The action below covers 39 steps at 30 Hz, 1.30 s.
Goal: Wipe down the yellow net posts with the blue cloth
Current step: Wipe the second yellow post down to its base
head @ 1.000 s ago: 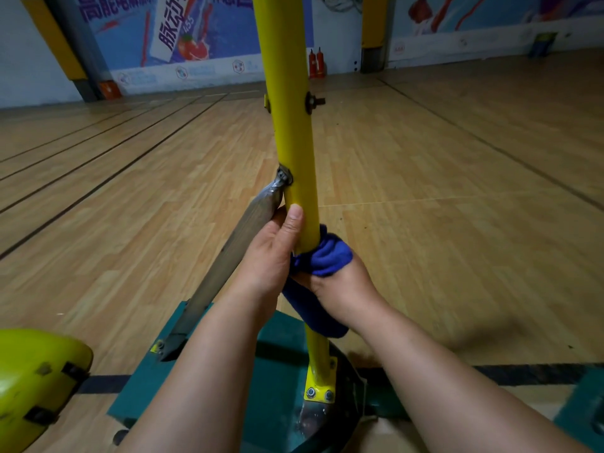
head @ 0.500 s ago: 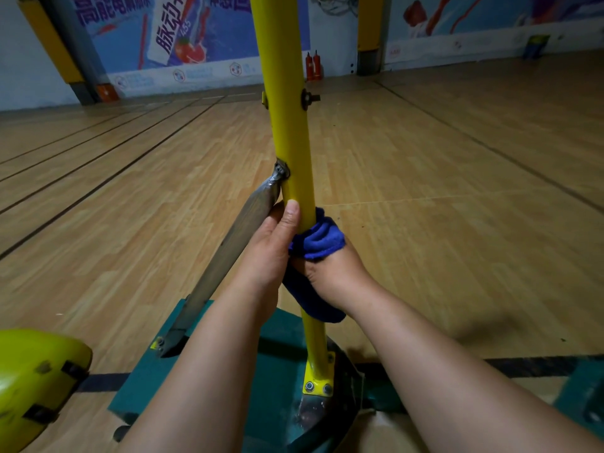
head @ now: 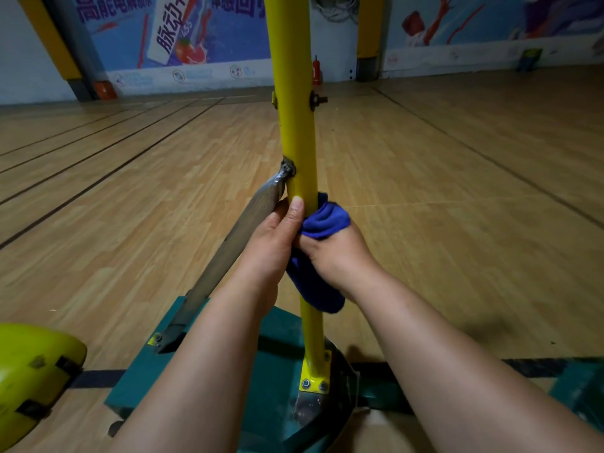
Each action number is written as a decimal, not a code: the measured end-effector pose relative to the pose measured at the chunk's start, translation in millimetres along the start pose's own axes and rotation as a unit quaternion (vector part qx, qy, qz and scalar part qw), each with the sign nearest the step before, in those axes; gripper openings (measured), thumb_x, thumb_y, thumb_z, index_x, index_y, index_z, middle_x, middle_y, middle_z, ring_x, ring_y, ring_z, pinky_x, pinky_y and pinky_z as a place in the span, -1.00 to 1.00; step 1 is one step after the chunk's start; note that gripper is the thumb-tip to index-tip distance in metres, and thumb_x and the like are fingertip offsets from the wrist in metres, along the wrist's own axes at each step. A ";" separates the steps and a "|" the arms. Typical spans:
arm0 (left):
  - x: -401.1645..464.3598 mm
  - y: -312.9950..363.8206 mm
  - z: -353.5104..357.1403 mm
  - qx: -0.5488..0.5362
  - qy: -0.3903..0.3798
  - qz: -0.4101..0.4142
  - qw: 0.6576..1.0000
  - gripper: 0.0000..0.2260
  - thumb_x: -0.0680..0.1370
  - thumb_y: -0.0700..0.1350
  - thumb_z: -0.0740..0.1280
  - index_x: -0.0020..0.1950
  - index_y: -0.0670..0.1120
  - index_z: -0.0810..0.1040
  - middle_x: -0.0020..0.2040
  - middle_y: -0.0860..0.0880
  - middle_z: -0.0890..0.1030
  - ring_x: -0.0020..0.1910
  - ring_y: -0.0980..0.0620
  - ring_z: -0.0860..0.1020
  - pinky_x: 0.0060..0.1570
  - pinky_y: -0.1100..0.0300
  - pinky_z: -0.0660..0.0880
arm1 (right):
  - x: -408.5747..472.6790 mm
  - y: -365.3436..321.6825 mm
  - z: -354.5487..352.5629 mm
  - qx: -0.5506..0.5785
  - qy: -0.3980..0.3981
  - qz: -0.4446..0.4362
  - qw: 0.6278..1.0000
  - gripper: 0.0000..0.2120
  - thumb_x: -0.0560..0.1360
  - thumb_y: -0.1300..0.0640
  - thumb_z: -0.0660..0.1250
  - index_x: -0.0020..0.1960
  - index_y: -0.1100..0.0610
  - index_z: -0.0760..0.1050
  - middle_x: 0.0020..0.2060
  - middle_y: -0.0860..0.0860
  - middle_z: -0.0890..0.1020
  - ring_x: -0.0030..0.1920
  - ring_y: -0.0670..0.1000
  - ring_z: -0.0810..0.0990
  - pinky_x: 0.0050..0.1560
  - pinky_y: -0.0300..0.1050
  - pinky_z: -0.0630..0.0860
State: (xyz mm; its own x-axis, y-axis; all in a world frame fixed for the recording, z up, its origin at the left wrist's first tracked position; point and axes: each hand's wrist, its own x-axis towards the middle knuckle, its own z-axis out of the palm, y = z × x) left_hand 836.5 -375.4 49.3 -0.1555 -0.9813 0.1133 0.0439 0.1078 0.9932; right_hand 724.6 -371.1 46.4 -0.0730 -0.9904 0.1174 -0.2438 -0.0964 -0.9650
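A yellow net post (head: 295, 132) rises upright from a green base (head: 261, 371) in the middle of the view. The blue cloth (head: 322, 220) is wrapped around the post's lower part, bunched on the right side with a tail hanging below. My right hand (head: 336, 256) grips the cloth against the post. Pressed to the post's left side, my left hand (head: 271, 243) has its thumb lying up the yellow tube, fingers hidden behind it, touching the cloth's edge.
A grey metal brace (head: 235, 253) slants from the post down to the base's left corner. A bolt (head: 318, 99) sticks out of the post higher up. A yellow-green rounded object (head: 29, 374) sits at lower left. Wooden court floor (head: 457, 207) stretches all round.
Both hands and the cloth have slid a little up the post, closer to the brace joint.
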 end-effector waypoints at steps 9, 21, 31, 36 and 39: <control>0.3 -0.9 2.5 -0.015 0.010 -0.023 1.000 -0.52 0.42 0.34 0.31 0.20 0.09 0.62 0.06 0.13 0.73 0.08 0.19 0.67 0.14 0.18 0.54 | -0.7 30.1 10.8 0.079 -0.024 0.014 0.996 -0.69 0.55 0.28 0.42 0.26 0.14 0.48 -0.09 -0.11 0.60 -0.19 -0.27 0.60 -0.21 -0.50 0.47; -4.0 -3.6 5.2 0.020 0.031 -0.010 0.999 -0.56 0.44 0.38 0.24 0.15 0.14 0.54 0.07 0.05 0.72 0.09 0.05 0.68 0.18 0.02 0.56 | -6.2 58.0 16.2 -0.007 -0.031 0.066 0.997 -0.86 0.50 0.27 0.45 0.01 0.24 0.53 -0.27 0.01 0.64 -0.28 -0.07 0.59 -0.29 -0.35 0.42; -5.5 -15.4 2.6 0.091 0.034 -0.035 0.995 -0.71 0.47 0.10 0.48 0.12 0.03 0.56 0.05 -0.05 0.69 0.03 0.02 0.67 0.09 -0.01 0.59 | 1.5 49.6 8.2 -0.004 -0.029 0.021 0.999 -0.92 0.66 0.22 0.27 0.00 0.15 0.52 -0.27 -0.06 0.63 -0.38 -0.23 0.64 -0.37 -0.42 0.51; -3.7 -19.1 2.9 0.133 0.046 -0.007 0.990 -0.76 0.56 -0.06 0.44 0.18 -0.04 0.51 0.14 -0.10 0.66 0.15 -0.06 0.63 0.22 -0.19 0.54 | -11.5 67.1 11.1 0.061 -0.064 0.085 0.992 -0.79 0.54 0.38 0.37 0.14 0.22 0.50 -0.16 0.04 0.64 -0.34 -0.27 0.67 -0.40 -0.45 0.49; -3.5 -19.3 1.5 0.164 0.037 0.012 0.986 -0.75 0.57 -0.04 0.43 0.20 -0.05 0.49 0.16 -0.13 0.65 0.18 -0.09 0.61 0.24 -0.19 0.52 | -15.5 82.2 15.4 0.068 -0.074 0.103 0.990 -0.63 0.47 0.35 0.47 0.20 0.15 0.45 -0.24 -0.12 0.72 -0.24 -0.25 0.68 -0.38 -0.48 0.46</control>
State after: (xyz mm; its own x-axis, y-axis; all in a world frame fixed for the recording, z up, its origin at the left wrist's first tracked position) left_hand 834.7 -373.8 29.7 -0.0845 -0.9857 0.1459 -0.2758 0.1639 0.9471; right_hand 720.6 -365.2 -38.3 0.0372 -0.9931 -0.1108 -0.1061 0.1064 -0.9886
